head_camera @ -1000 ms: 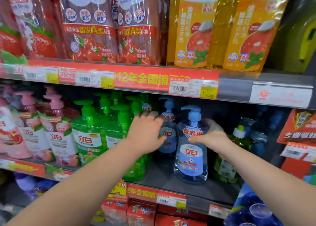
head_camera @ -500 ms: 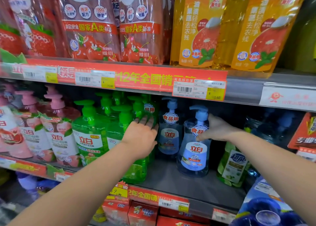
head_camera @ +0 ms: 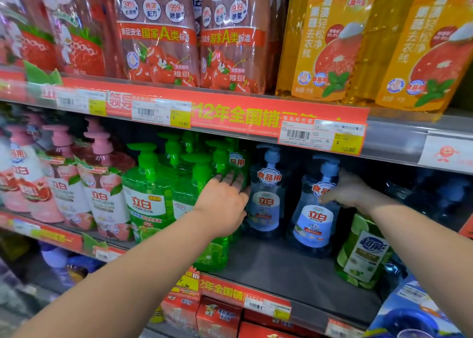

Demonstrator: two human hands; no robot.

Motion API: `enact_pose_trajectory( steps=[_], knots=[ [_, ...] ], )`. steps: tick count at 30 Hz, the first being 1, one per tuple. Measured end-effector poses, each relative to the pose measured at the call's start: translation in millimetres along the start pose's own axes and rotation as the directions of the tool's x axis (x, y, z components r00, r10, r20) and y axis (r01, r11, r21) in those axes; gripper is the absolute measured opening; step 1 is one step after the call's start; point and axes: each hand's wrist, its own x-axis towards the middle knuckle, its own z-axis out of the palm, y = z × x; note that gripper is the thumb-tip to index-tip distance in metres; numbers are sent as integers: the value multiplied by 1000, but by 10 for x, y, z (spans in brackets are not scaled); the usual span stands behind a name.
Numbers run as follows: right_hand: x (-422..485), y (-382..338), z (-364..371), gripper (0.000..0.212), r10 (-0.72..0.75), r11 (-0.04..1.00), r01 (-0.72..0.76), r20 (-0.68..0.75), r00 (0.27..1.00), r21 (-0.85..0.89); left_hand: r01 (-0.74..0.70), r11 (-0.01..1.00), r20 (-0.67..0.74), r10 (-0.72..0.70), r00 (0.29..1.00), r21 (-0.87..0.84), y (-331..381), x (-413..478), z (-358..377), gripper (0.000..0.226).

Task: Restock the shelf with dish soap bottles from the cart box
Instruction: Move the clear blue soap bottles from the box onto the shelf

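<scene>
Dish soap bottles [head_camera: 313, 235] with blue pumps stand upright on the middle shelf [head_camera: 281, 266] of a shop aisle as a person reaches in with both bare arms. The left hand [head_camera: 222, 204] is spread flat, fingers [head_camera: 230, 177] straight and close together, pressed against the green pump bottles [head_camera: 146, 197], with its thumb side just beside the rear bottle [head_camera: 266, 204]. The right hand [head_camera: 350, 191] lies over the shoulder of the front bottle [head_camera: 313, 220], its fingers [head_camera: 323, 197] reaching across the round label. Blur and a hidden thumb leave it unclear whether that hand grips the bottle or only touches it. The two hands are well apart, with both blue bottles between them. Bare shelf shows in front of the pair.

A green jug [head_camera: 363, 250] sits just beside the front bottle, under the right forearm, and pink pump bottles [head_camera: 102, 191] fill the row farther left. A red price strip [head_camera: 256, 117] runs overhead, below red pouches [head_camera: 158, 38] and orange pouches [head_camera: 330, 43]. Red cartons [head_camera: 217, 317] line the shelf beneath.
</scene>
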Motion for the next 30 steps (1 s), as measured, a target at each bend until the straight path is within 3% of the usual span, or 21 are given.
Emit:
enact_pose_trajectory(
  steps=[9, 15, 17, 19, 22, 25, 30],
  knots=[
    [57, -65, -32, 69, -62, 995, 55, 85, 994, 84, -6, 1000, 7, 6, 1000, -15, -11, 8, -5, 62],
    [-21, -57, -104, 60, -95, 974, 110, 87, 992, -198, 0, 1000, 8, 0, 1000, -22, -17, 1, 4, 63],
    [-89, -68, -182, 62, -91, 935, 129, 127, 988, -331, 2, 1000, 8, -2, 1000, -21, -20, 5, 11, 62],
    [-185, -78, -252, 80, -2, 872, 81, 162, 987, -482, 4, 1000, 3, -4, 1000, -17, -20, 10, 19, 62],
    [-329, -86, -310, 99, 161, 673, -37, 97, 982, -739, 7, 1000, -7, -7, 1000, -16, -17, 20, 25, 63],
    [-430, -50, -360, 88, 265, 567, -41, 136, 955, -822, 9, 1000, 0, -9, 1000, -15, -11, 20, 24, 63],
    [-547, -72, -401, 68, 248, 486, 55, 198, 948, -872, 3, 1000, -13, -3, 1000, -18, -15, 8, 14, 62]
  ],
)
